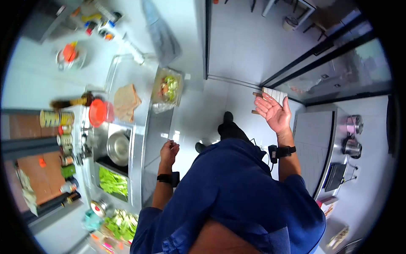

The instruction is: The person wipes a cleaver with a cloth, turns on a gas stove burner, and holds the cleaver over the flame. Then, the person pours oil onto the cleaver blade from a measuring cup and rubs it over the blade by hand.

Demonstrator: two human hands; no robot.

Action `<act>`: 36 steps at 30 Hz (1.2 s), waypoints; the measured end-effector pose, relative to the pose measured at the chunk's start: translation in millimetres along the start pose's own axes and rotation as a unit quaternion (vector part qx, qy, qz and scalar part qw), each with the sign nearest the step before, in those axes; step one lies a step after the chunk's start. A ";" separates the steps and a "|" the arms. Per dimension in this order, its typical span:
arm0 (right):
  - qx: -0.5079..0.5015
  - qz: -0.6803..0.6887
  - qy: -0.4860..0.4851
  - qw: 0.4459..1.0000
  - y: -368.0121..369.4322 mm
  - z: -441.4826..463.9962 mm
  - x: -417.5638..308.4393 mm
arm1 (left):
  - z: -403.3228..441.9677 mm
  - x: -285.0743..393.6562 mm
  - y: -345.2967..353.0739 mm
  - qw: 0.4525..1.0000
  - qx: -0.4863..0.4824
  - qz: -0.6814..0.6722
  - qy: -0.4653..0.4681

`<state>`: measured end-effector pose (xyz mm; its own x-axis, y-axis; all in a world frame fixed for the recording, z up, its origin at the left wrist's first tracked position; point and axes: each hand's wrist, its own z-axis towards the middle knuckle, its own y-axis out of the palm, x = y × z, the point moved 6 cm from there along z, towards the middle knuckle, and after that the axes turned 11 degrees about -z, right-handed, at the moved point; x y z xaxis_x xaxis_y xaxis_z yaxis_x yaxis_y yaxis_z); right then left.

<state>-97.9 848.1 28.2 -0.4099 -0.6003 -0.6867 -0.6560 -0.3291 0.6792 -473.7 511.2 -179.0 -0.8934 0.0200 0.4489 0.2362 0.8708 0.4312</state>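
Observation:
My right hand (272, 113) is raised, palm up with the fingers stretched out, and nothing lies in it. Behind its fingers is a small white slatted stool (275, 95) with wooden legs. My left hand (169, 151) hangs beside the counter's front edge, its fingers loosely curled in, and I see nothing in them. Nearest to it is the metal sink counter (136, 146), which holds a metal bowl (118, 148) in the basin. Leafy greens (113, 181) fill the adjoining basin. A clear bag of vegetable scraps (169, 88) hangs at the counter edge.
A cutting board (127, 103) and a red plastic container (100, 113) are on the left counter. More greens (122, 224) lie nearer me. A glass sliding door (338, 76) stands ahead right. Along the right side runs a counter (315, 139) with metal pots (352, 147).

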 end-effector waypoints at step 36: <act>0.098 0.035 -0.077 0.992 -263.9 433.0 -380.8 | 357.4 -39.1 722.9 0.857 -0.255 0.447 0.019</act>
<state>-43.0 1479.1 -1.6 -0.5415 -0.4927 -0.6812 -0.7264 -0.1337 0.6742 -404.6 1315.5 -164.6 -0.2585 0.5427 0.7992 0.9647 0.1879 0.1844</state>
